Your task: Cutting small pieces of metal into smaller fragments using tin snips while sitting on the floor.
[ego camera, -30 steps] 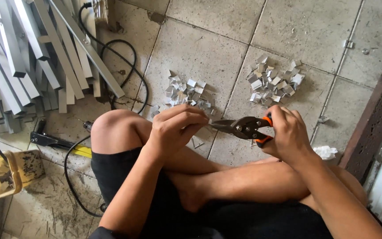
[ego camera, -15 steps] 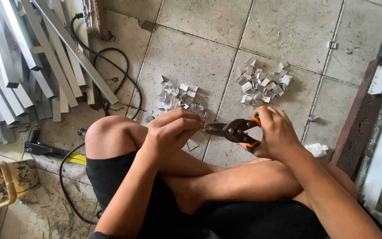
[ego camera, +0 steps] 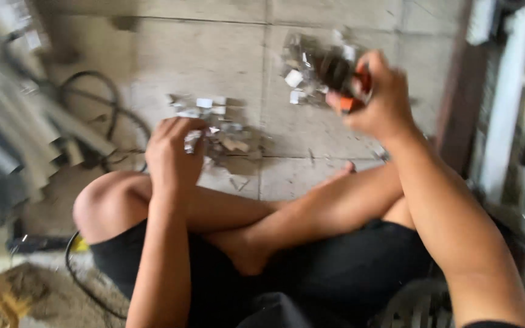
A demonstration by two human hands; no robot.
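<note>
Right hand (ego camera: 379, 97) grips orange-handled pliers (ego camera: 343, 76) above far pile (ego camera: 302, 67); left hand (ego camera: 174, 152) curled over near pile (ego camera: 217, 124), contents unclear; both piles sizeable.

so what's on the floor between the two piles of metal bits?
Head view: bare floor tile with a grout line separates the left pile from the right pile; nothing else visible, though blurred.

Soft daylight, heavy motion blur

The head view was evenly lit by diffuse daylight, with only faint shadows on the tiled floor (ego camera: 214, 54) and no glare. The whole frame was smeared by movement: the right hand (ego camera: 378, 97) and the orange-handled pliers (ego camera: 344, 76) in it were streaked, the metal pieces (ego camera: 214, 118) by the left hand (ego camera: 174, 155) were indistinct, and the metal strips (ego camera: 25, 133) at the left edge blurred worst
</note>
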